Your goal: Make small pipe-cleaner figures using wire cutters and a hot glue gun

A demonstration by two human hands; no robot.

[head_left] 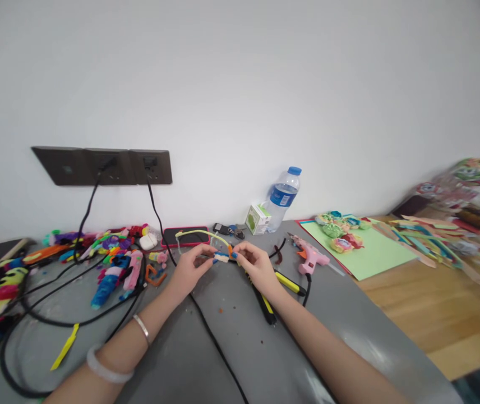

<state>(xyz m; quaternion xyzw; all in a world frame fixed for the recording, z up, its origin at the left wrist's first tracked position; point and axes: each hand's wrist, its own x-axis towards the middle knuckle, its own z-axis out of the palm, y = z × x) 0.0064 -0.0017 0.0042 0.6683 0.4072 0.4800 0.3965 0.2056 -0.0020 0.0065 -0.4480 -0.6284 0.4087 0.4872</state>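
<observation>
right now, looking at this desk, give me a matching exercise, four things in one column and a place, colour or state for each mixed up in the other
Things
1. water bottle
2. glue gun
3. phone
4. small craft piece

Descriptions
A. pinched between the left hand and the right hand
B. pink, lying down
C. upright, blue cap
D. lying flat, red case

Pairs: 1-C, 2-B, 3-D, 4-A
</observation>
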